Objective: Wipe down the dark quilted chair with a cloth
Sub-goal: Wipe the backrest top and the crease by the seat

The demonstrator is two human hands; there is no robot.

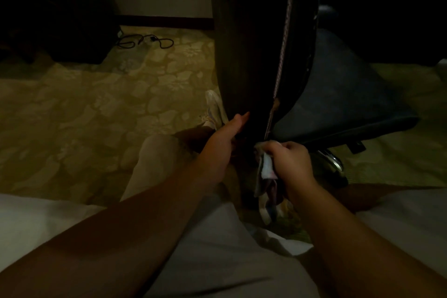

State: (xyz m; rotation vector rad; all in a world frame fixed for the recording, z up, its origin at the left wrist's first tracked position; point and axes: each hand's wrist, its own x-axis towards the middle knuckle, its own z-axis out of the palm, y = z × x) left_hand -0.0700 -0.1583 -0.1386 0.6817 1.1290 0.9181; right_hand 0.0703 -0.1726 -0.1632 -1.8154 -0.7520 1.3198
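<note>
- Chair backrest (244, 55) stands upright ahead; left hand (223, 143) braces its lower edge, fingers hidden behind the edge.
- Right hand (290, 162) clutches bunched cloth (266, 172) at the backrest's base; advise firm strokes along the seam.

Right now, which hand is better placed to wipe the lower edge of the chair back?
The right hand: it grips the cloth at the chair back's lower edge. The left hand only steadies the back.

Head view, downward, close in

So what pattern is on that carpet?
A pale leaf-and-flower pattern on yellowish-green carpet, seen best in the head view, though dimly lit.
</note>
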